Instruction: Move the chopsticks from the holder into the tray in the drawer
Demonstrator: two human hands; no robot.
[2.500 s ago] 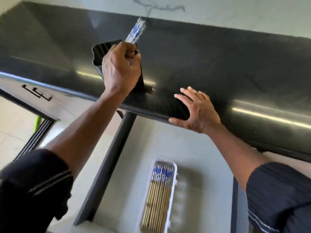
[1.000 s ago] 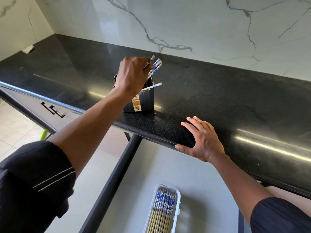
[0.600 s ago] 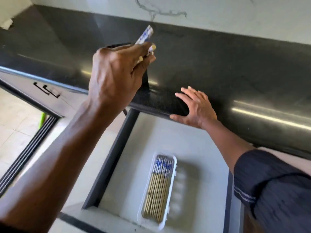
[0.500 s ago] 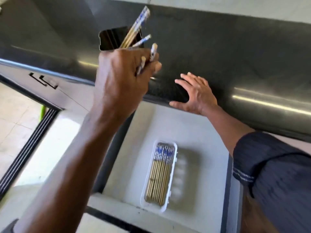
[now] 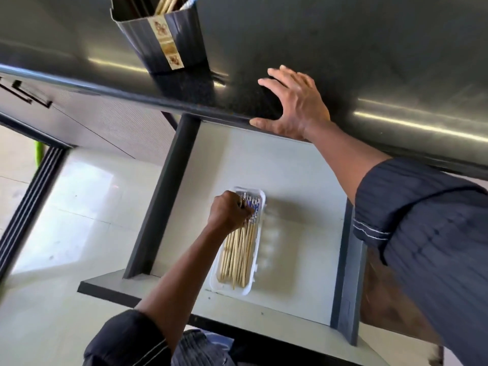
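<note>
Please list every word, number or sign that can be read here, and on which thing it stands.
None can be read.
Label on the holder: blurred reddish and tan motifs, no legible letters.
Chopsticks in the tray: blue pattern at the ends, too small to tell any characters.

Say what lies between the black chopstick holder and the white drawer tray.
Head view: between the black ribbed holder and the white plastic tray lie the dark counter's front edge and a bare stretch of pale drawer floor.

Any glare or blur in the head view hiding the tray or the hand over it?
Head view: glare streaks on the countertop only; floor and right sleeve blurred; left hand, chopsticks and tray are readable.
</note>
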